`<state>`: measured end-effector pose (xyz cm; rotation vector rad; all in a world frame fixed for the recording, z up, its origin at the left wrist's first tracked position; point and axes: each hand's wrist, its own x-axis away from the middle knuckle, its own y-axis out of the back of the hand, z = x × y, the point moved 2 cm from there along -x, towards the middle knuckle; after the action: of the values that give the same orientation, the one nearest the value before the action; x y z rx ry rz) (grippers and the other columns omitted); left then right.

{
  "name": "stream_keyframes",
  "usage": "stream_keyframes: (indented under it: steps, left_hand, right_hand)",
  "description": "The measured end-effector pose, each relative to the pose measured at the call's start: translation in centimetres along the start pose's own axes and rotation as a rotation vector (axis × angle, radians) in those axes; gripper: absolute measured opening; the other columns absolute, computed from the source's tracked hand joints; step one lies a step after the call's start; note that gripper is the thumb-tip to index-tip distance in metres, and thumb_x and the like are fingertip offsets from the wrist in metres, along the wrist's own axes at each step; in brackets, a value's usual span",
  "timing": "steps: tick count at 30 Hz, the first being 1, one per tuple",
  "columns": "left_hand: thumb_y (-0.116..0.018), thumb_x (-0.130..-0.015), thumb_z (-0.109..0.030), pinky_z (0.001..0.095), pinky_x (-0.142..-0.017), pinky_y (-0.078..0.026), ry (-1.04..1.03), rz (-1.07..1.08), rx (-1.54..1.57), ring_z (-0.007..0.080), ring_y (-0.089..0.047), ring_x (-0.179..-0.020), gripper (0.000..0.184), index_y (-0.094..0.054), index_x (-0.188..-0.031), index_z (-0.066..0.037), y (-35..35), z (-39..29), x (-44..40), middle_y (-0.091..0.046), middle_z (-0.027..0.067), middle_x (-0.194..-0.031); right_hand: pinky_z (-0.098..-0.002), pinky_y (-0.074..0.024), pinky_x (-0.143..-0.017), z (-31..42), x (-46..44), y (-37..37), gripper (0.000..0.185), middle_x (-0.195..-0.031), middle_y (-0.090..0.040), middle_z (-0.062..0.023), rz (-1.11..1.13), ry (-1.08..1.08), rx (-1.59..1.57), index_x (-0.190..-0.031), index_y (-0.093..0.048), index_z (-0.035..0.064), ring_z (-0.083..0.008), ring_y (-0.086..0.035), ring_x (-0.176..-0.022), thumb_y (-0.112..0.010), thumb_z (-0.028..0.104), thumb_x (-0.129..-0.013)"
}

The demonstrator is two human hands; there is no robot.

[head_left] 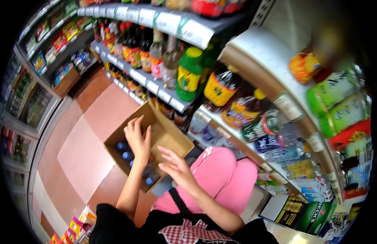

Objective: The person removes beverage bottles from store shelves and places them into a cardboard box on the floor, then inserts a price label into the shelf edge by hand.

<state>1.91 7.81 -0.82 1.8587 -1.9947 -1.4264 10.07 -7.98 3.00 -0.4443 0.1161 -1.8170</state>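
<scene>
A cardboard box (172,136) with its top open stands in front of me, tilted in the view. Along its left side are several bottles with blue caps (127,155); the rest of the box shows bare cardboard. Over the box's left part hangs my left hand (137,138), fingers spread, holding nothing. My right hand (175,166) is above the near right edge of the box, its fingers apart and nothing in them. Whether either hand touches the cardboard I cannot tell. My knees in pink trousers (215,171) are bent beside the box.
Shelves with sauce bottles (158,53) and a large green-capped bottle (189,73) rise ahead. To the right, a shelf holds drink bottles (261,126), with beer cartons (304,215) below. Glass-door coolers (34,97) line the left, beyond the tiled floor (84,150).
</scene>
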Motion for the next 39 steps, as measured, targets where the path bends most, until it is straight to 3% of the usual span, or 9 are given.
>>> stream_keyframes:
  steps: [4,9,16,19,24,29,32,36,39]
  left_hand:
    - [-0.071,-0.083,-0.006,0.0411,-0.097,-0.04,-0.073,-0.046,0.175,0.0315,-0.05,-0.108,0.037,-0.064,-0.119,-0.006,5.9,-7.9,-2.2,-0.059,0.0118,-0.119]
    - [-0.067,-0.084,-0.003,0.0379,-0.095,-0.042,-0.272,-0.063,0.355,0.0296,-0.053,-0.106,0.027,-0.067,-0.111,-0.002,10.1,-16.6,-4.4,-0.061,0.0124,-0.113]
    - [-0.071,-0.081,-0.005,0.0391,-0.087,-0.042,-0.554,0.027,0.652,0.0316,-0.053,-0.098,0.028,-0.066,-0.109,-0.003,10.2,-28.6,-8.3,-0.061,0.0122,-0.105]
    - [-0.071,-0.082,-0.008,0.0343,-0.081,-0.044,-0.668,0.01,0.723,0.0264,-0.053,-0.091,0.027,-0.066,-0.108,-0.002,9.0,-33.5,-10.9,-0.063,0.0106,-0.103]
    - [-0.07,-0.086,-0.017,0.0355,-0.081,-0.046,-0.744,-0.063,0.756,0.0267,-0.054,-0.092,0.031,-0.066,-0.113,-0.002,5.9,-40.6,-16.5,-0.064,0.0114,-0.107]
    - [-0.074,-0.081,-0.031,0.0432,-0.095,-0.046,-0.699,-0.095,0.834,0.0371,-0.058,-0.105,0.045,-0.066,-0.113,0.0,3.1,-45.3,-21.6,-0.065,0.0181,-0.112]
    - [-0.076,-0.078,-0.033,0.0445,-0.091,-0.048,-0.654,0.056,0.931,0.0374,-0.061,-0.101,0.046,-0.068,-0.109,0.001,2.1,-47.3,-23.6,-0.066,0.0197,-0.107]
    - [-0.078,-0.076,-0.033,0.0441,-0.084,-0.05,-0.664,0.073,0.932,0.0364,-0.066,-0.094,0.046,-0.069,-0.106,0.001,0.7,-49.2,-25.1,-0.068,0.0189,-0.097]
    - [-0.08,-0.075,-0.027,0.0408,-0.072,-0.052,-0.621,0.128,1.006,0.0329,-0.068,-0.08,0.041,-0.069,-0.102,0.001,-0.7,-49.9,-25.9,-0.069,0.0176,-0.091]
  right_hand:
    - [-0.0438,-0.0394,-0.11,5.4,1.5,0.2,0.056,-0.152,-0.045,-0.0134,-0.075,0.23,0.168,-0.146,-0.046,0.0067,-0.0329,-0.042,-0.14,-0.064,0.017,-0.094]
    - [-0.0402,-0.0366,-0.112,12.9,4.8,1.2,0.053,-0.151,-0.045,-0.0084,-0.17,0.513,0.234,-0.142,-0.048,0.0041,-0.0199,-0.044,-0.138,-0.066,0.01,-0.093]
    - [-0.0383,-0.0406,-0.109,20.4,10.7,3.9,0.049,-0.149,-0.047,-0.0135,-0.416,0.865,0.282,-0.139,-0.053,0.0028,-0.0232,-0.047,-0.136,-0.064,0.008,-0.092]
    - [-0.0386,-0.0416,-0.108,22.0,12.4,5.2,0.05,-0.149,-0.047,-0.014,-0.526,0.917,0.315,-0.139,-0.053,0.0022,-0.0234,-0.048,-0.135,-0.065,0.011,-0.091]
    - [-0.0384,-0.0422,-0.107,23.9,14.4,7.0,0.05,-0.149,-0.047,-0.0123,-0.625,0.955,0.307,-0.139,-0.053,0.0027,-0.0226,-0.048,-0.135,-0.065,0.011,-0.091]
    - [-0.0396,-0.0425,-0.107,24.6,15.8,7.8,0.05,-0.149,-0.048,-0.0125,-0.67,0.986,0.325,-0.139,-0.052,0.0017,-0.0227,-0.049,-0.134,-0.064,0.009,-0.091]
    - [-0.0399,-0.0427,-0.107,24.8,16.3,8.1,0.05,-0.148,-0.048,-0.0129,-0.675,1.002,0.312,-0.139,-0.052,0.0012,-0.023,-0.049,-0.134,-0.065,0.01,-0.091]
    - [-0.0404,-0.0438,-0.106,25.0,16.9,8.5,0.05,-0.148,-0.049,-0.0138,-0.695,1.02,0.31,-0.139,-0.052,0.0009,-0.0236,-0.049,-0.134,-0.065,0.01,-0.091]
    - [-0.0406,-0.0445,-0.105,24.8,16.9,9.1,0.05,-0.147,-0.049,-0.0143,-0.71,1.026,0.309,-0.139,-0.052,0.0008,-0.0241,-0.05,-0.133,-0.065,0.01,-0.091]
